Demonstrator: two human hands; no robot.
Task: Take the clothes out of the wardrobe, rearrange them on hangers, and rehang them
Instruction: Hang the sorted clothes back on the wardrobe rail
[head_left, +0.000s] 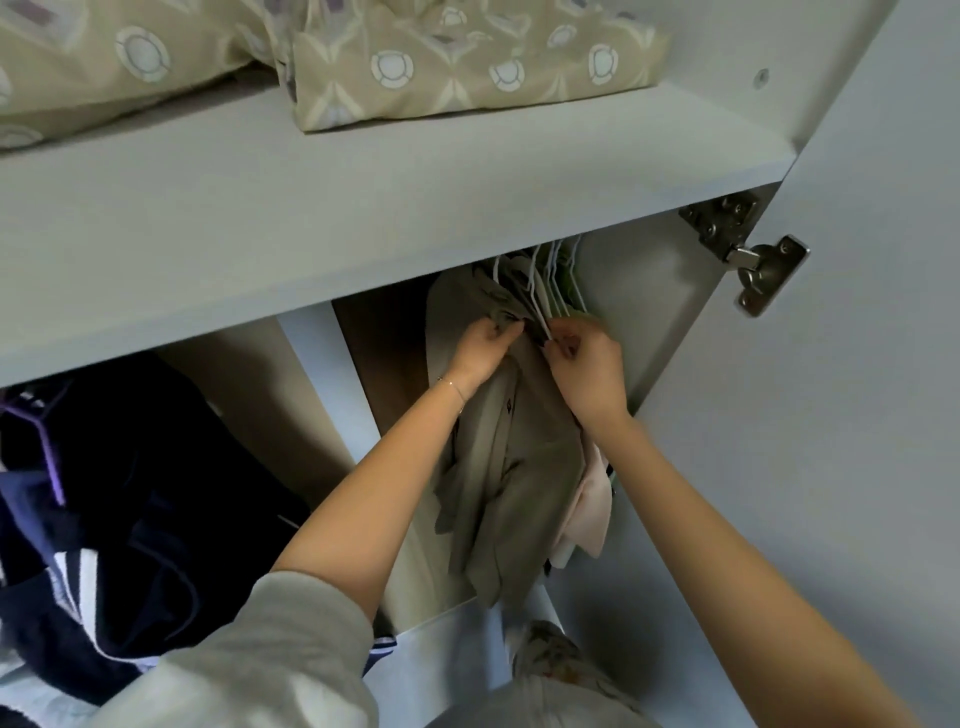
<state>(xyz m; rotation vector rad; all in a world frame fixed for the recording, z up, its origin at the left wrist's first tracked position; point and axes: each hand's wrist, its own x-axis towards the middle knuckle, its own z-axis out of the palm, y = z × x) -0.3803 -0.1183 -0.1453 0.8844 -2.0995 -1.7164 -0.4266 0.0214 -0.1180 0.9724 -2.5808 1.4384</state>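
Note:
A khaki shirt hangs in the right compartment of the wardrobe, below the shelf. My left hand pinches its collar at the top left. My right hand pinches the fabric by a white hanger on the collar's right side. Several more white hangers with clothes hang tight behind it, against the right wall. A pale pink garment hangs just behind the khaki shirt. The rail itself is hidden by the shelf.
The grey shelf above holds folded beige patterned bedding. Dark navy clothes with white stripes fill the left compartment, one on a purple hanger. The open door with its metal hinge stands at the right.

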